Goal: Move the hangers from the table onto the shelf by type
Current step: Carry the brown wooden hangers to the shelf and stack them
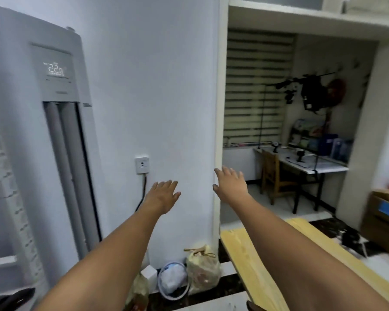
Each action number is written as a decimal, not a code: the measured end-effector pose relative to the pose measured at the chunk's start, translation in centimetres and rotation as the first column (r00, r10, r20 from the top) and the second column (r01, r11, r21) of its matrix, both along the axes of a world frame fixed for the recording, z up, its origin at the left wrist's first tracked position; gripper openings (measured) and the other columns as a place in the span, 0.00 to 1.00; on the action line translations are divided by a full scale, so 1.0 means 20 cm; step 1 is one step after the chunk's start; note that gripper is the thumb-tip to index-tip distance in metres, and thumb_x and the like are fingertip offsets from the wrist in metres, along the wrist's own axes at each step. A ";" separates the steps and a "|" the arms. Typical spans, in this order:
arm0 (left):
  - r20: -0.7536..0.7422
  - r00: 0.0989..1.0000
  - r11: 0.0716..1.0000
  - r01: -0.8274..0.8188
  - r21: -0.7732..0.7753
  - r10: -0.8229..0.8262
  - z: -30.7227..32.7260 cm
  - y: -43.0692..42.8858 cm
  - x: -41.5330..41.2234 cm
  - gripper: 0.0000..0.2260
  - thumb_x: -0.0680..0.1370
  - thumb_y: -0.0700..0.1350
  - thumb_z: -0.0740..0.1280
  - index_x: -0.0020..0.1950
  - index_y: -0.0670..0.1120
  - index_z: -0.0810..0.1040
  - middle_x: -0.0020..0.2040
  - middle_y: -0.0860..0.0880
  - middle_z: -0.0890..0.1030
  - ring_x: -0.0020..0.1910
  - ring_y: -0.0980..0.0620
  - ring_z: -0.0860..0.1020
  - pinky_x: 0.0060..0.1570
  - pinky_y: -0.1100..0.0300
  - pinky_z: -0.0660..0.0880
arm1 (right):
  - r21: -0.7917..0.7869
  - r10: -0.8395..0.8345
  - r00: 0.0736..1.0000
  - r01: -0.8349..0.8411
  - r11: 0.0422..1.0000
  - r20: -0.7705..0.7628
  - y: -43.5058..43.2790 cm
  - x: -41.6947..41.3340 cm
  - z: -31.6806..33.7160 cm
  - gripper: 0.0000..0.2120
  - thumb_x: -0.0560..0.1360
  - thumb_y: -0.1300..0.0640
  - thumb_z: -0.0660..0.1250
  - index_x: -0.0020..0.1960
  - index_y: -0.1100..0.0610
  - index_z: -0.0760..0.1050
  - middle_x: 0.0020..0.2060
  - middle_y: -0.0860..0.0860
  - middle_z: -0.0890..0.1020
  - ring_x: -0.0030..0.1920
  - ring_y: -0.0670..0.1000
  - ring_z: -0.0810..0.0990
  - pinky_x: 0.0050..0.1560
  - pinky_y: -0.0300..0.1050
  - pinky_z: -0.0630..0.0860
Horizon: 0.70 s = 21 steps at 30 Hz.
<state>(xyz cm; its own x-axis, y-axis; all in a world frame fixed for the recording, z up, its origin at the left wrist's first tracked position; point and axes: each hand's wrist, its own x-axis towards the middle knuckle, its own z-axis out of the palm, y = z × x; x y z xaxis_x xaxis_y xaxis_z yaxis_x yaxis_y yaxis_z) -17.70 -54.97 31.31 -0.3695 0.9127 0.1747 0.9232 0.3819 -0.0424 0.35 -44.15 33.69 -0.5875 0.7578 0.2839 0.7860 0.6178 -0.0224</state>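
Note:
Both my arms reach straight out in front of a white wall. My left hand [163, 196] is held flat with its fingers straight and holds nothing. My right hand [230, 184] is also stretched out with straight fingers, next to the wall's corner edge, and it is empty. A light wooden table top [254, 263] lies under my right forearm at the lower right. A dark curved object [11, 298], possibly a hanger, shows at the bottom left corner. No shelf for hangers can be made out.
A tall white air conditioner [54, 131] stands at the left. A wall socket [142, 164] with a black cable is ahead. Bags [202, 270] and a round basket [173, 279] sit on the floor by the wall. A desk [308, 166] and wooden chair [276, 178] stand in the room beyond.

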 end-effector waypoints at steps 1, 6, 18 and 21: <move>0.004 1.000 1.000 0.025 0.008 -0.025 -0.02 0.08 0.02 0.24 0.84 0.53 0.46 0.78 0.46 0.51 0.78 0.47 0.55 0.77 0.49 0.54 0.76 0.53 0.48 | -0.011 -0.029 1.000 0.029 1.000 -0.002 0.06 0.05 -0.01 0.27 0.82 0.50 0.53 0.78 0.53 0.50 0.78 0.53 0.52 0.77 0.56 0.52 0.75 0.56 0.50; 0.013 0.982 0.982 0.188 0.029 -0.189 -0.13 0.44 0.25 0.24 0.84 0.52 0.47 0.78 0.46 0.50 0.78 0.46 0.54 0.77 0.48 0.53 0.76 0.53 0.47 | -0.043 -0.165 0.986 0.166 0.985 0.024 0.27 0.33 -0.12 0.28 0.83 0.49 0.54 0.79 0.53 0.49 0.78 0.53 0.53 0.77 0.57 0.53 0.75 0.57 0.51; 0.077 0.887 0.882 0.462 -0.098 -0.456 -0.49 1.04 0.96 0.24 0.84 0.52 0.48 0.78 0.45 0.50 0.78 0.47 0.54 0.77 0.48 0.54 0.75 0.53 0.49 | -0.178 -0.461 0.887 0.459 0.870 0.036 0.54 1.12 -0.51 0.28 0.82 0.49 0.54 0.79 0.53 0.50 0.77 0.53 0.55 0.76 0.57 0.57 0.73 0.57 0.55; 0.094 0.852 0.845 0.523 -0.115 -0.515 -0.61 1.13 1.13 0.24 0.83 0.52 0.49 0.78 0.45 0.52 0.78 0.47 0.56 0.76 0.49 0.55 0.75 0.53 0.48 | -0.226 -0.523 0.852 0.518 0.825 0.041 0.56 1.29 -0.61 0.28 0.82 0.49 0.55 0.78 0.54 0.50 0.78 0.54 0.55 0.76 0.57 0.57 0.74 0.57 0.55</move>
<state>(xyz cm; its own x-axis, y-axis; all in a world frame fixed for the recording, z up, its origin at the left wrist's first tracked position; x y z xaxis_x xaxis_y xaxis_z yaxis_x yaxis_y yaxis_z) 4.83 -32.39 19.16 0.1589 0.9868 0.0327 0.9873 -0.1590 0.0008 26.21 -33.02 21.41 -0.0842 0.9931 0.0811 0.9871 0.0942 -0.1292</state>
